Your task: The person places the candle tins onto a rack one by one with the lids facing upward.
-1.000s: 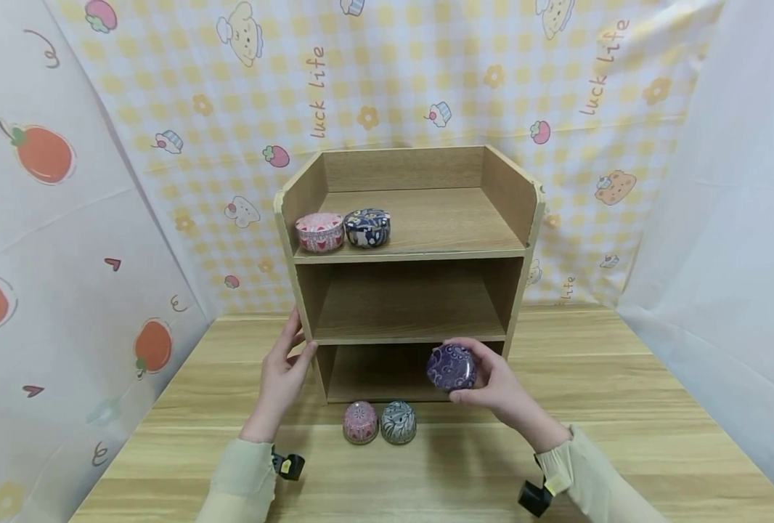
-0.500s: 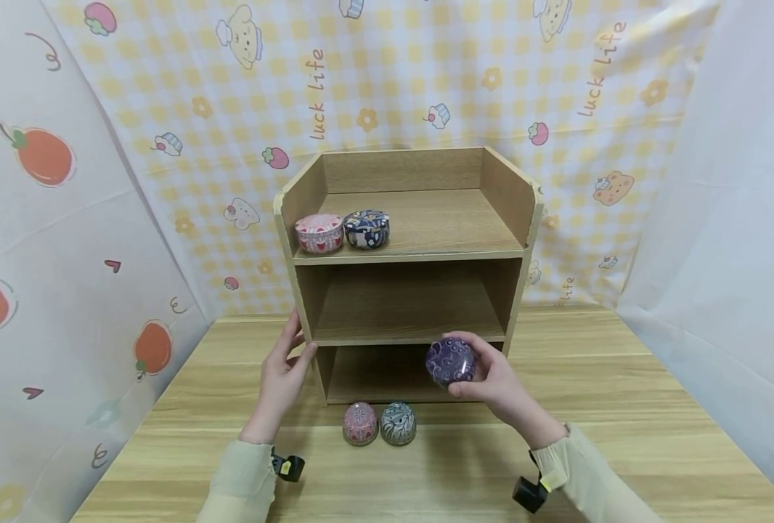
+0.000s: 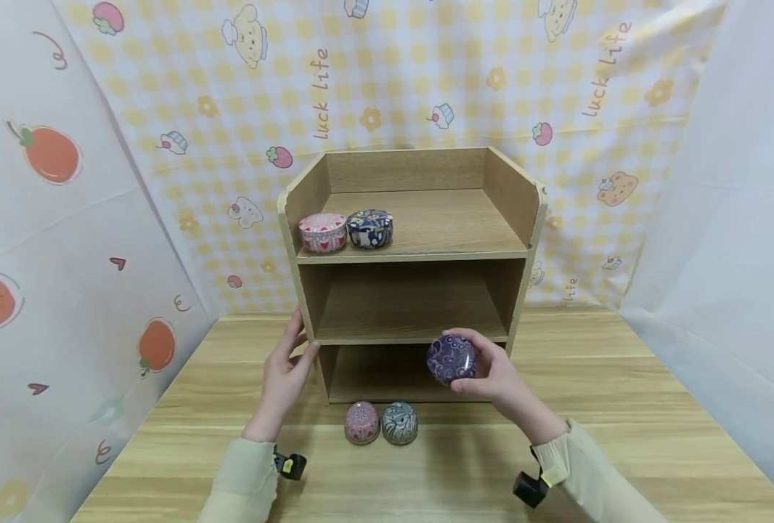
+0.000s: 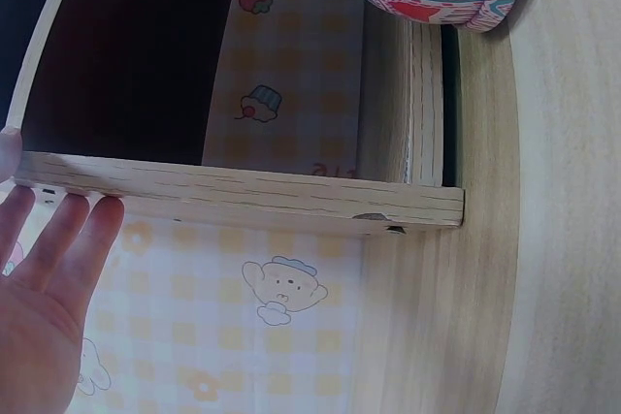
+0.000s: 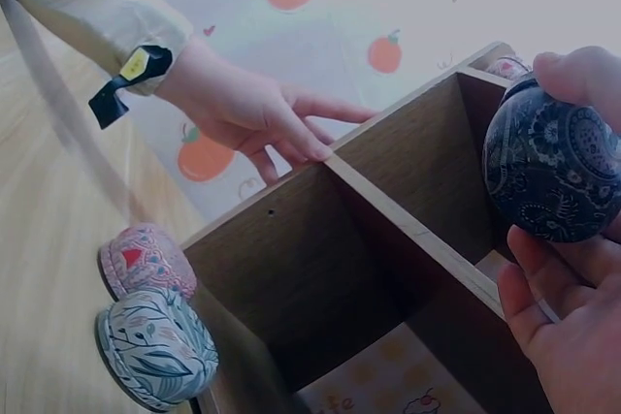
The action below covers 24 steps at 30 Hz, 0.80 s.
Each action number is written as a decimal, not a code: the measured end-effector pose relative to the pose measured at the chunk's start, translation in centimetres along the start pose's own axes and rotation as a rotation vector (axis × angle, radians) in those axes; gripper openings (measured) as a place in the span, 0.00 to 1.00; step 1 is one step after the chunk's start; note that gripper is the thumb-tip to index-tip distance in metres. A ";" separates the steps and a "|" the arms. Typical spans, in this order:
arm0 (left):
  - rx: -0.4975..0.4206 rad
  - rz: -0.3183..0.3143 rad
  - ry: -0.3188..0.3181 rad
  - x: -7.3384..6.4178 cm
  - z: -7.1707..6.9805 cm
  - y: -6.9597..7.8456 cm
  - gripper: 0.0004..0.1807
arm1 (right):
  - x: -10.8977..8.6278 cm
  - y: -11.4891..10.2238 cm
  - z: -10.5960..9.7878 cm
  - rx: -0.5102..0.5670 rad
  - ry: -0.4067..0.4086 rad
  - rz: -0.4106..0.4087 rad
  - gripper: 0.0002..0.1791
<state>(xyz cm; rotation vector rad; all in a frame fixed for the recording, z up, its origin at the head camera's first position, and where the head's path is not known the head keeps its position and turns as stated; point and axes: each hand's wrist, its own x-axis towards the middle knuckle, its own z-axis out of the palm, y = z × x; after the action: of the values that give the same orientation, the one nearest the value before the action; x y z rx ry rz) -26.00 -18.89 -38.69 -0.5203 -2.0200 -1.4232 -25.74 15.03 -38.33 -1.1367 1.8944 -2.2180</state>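
My right hand (image 3: 491,370) grips a round purple patterned tin (image 3: 451,358) by its sides, held up in front of the lower part of a wooden shelf unit (image 3: 413,256). In the right wrist view, the thumb is on one side of the tin (image 5: 551,162) and the fingers are on the other. My left hand (image 3: 284,374) touches the unit's left side panel, its fingers straight along the outside and its thumb at the front edge. On the table before the unit sit a pink tin (image 3: 361,423) and a grey-green leaf-patterned tin (image 3: 400,423), side by side.
On the top shelf, a pink-and-white heart tin (image 3: 323,232) and a navy floral tin (image 3: 370,229) stand together at the left. The unit stands on a wood-grain table (image 3: 596,407), with a yellow checked cloth (image 3: 413,73) behind it.
My right hand has lifted the purple tin slightly, and the tin's tilt has shifted a little. The left hand keeps its place on the side panel.
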 end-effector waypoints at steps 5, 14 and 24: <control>0.009 0.009 0.003 0.1 0.1 0.1 0.35 | 0.2 -0.3 0.0 -0.018 0.001 0.017 0.35; 0.011 0.005 0.001 0.2 0.1 0.3 0.35 | 0.3 -0.6 -0.1 0.022 0.004 0.013 0.35; 0.019 -0.004 0.006 0.0 0.1 0.1 0.35 | 0.4 -0.7 -0.4 0.051 -0.010 0.014 0.36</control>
<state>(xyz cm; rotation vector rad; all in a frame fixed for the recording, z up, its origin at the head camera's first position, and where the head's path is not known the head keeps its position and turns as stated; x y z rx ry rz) -25.94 -18.78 -38.60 -0.5039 -2.0288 -1.4055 -25.94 15.37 -37.47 -1.1210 1.8257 -2.2356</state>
